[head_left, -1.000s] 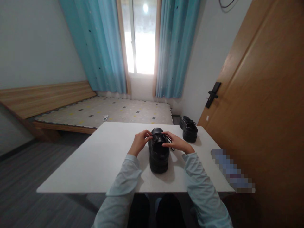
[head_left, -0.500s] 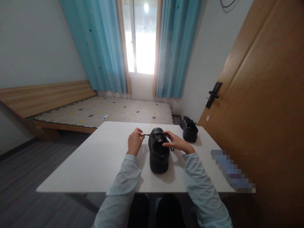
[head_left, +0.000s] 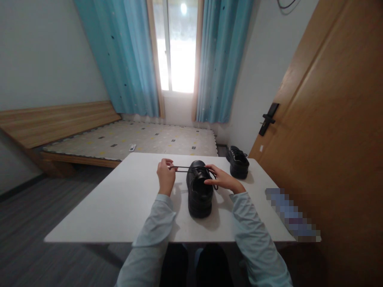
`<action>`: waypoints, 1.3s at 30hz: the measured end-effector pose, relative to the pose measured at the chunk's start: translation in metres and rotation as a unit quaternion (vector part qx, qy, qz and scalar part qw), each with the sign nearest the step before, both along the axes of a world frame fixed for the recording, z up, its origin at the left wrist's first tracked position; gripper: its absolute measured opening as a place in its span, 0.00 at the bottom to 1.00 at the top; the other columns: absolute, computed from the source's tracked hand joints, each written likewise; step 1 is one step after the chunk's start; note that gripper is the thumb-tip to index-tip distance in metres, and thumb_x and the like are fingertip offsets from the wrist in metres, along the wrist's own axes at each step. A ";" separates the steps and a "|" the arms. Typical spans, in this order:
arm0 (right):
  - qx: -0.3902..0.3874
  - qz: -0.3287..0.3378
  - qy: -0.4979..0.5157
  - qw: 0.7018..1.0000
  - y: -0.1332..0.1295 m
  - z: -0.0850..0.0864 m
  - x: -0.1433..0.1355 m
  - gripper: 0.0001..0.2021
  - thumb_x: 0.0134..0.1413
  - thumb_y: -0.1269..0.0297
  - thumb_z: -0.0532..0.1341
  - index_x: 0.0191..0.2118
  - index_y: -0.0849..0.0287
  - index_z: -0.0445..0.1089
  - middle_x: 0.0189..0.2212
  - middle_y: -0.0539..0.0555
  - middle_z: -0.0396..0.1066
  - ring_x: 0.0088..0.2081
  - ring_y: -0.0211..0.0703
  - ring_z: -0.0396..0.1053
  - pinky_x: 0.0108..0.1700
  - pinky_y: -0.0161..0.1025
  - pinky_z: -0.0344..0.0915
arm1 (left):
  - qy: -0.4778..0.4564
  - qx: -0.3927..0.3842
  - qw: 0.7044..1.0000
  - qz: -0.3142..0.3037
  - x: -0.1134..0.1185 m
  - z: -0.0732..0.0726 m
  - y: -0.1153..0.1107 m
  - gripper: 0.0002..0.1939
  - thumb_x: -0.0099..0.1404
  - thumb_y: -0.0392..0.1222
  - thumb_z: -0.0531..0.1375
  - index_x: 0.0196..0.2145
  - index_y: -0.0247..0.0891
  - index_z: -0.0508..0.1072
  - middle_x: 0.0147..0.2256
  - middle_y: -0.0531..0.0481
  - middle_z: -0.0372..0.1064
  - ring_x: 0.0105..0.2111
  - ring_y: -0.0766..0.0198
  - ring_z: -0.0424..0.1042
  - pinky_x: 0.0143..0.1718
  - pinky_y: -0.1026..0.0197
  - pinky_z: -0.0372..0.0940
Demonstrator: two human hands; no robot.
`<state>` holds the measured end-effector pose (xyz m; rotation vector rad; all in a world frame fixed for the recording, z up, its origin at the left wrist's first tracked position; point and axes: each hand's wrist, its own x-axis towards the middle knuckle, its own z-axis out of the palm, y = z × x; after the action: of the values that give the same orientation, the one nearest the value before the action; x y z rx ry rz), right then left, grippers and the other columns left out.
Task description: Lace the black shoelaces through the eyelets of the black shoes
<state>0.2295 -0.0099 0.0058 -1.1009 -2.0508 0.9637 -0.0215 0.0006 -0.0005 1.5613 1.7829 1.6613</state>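
A black lace-up shoe (head_left: pixel 200 199) stands upright on the white table, its heel towards me and its opening facing up. Left of it, my left hand (head_left: pixel 166 176) is closed on the black shoelace (head_left: pixel 183 169), which runs taut in two near-parallel strands from the shoe's eyelets to my fingers. On the right side, my right hand (head_left: pixel 223 178) is at the lacing, index finger by the eyelets and thumb over the shoe's opening. A loop of lace hangs at its fingers; the exact grip there is partly hidden.
A second black shoe (head_left: pixel 238 162) rests at the table's far right corner. On the right edge of the white table (head_left: pixel 98 207) lies a blurred-out flat item (head_left: pixel 291 215). Beyond are a bed (head_left: pixel 149 137) with a small white object (head_left: pixel 132 148), and a wooden door (head_left: pixel 329 131) to the right.
My left hand has moved a little further left, drawing the lace out longer, and its two strands now show apart. My right hand and the shoe have hardly moved.
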 end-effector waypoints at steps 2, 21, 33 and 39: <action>0.000 0.004 0.002 1.000 0.001 -0.002 0.001 0.35 0.41 0.51 0.68 0.55 0.54 0.59 0.55 0.58 0.62 0.57 0.52 0.60 0.60 0.50 0.56 | -0.109 -0.027 0.993 -0.033 0.001 -0.003 0.003 0.07 0.60 0.36 0.51 0.37 0.37 0.64 0.31 0.52 0.63 0.22 0.70 0.67 0.27 0.64 0.65; -0.009 0.012 0.016 1.000 -0.002 0.002 -0.001 0.34 0.41 0.53 0.68 0.54 0.56 0.58 0.56 0.59 0.60 0.58 0.49 0.60 0.60 0.48 0.56 | 0.144 -0.121 0.961 -0.202 0.002 0.003 -0.004 0.10 0.50 0.49 0.66 0.26 0.41 0.78 0.30 0.48 0.76 0.33 0.56 0.73 0.38 0.57 0.64; -0.016 0.016 0.040 0.999 -0.002 0.001 -0.002 0.33 0.40 0.54 0.69 0.53 0.55 0.59 0.55 0.58 0.61 0.57 0.50 0.60 0.60 0.49 0.55 | 0.110 -0.121 0.976 -0.142 0.004 0.006 -0.005 0.06 0.53 0.43 0.61 0.27 0.38 0.73 0.31 0.49 0.74 0.32 0.61 0.73 0.37 0.61 0.63; -0.020 0.005 0.044 0.999 -0.004 0.002 -0.002 0.33 0.39 0.54 0.69 0.53 0.54 0.61 0.55 0.58 0.61 0.58 0.52 0.59 0.60 0.50 0.55 | 0.048 -0.106 0.988 -0.105 0.004 0.009 -0.004 0.05 0.52 0.42 0.60 0.25 0.38 0.69 0.29 0.50 0.72 0.32 0.60 0.72 0.38 0.59 0.63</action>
<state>0.2273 -0.0136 0.0074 -1.0509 -1.9766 1.0448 -0.0174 -0.0031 0.0081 1.6887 1.7086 1.2772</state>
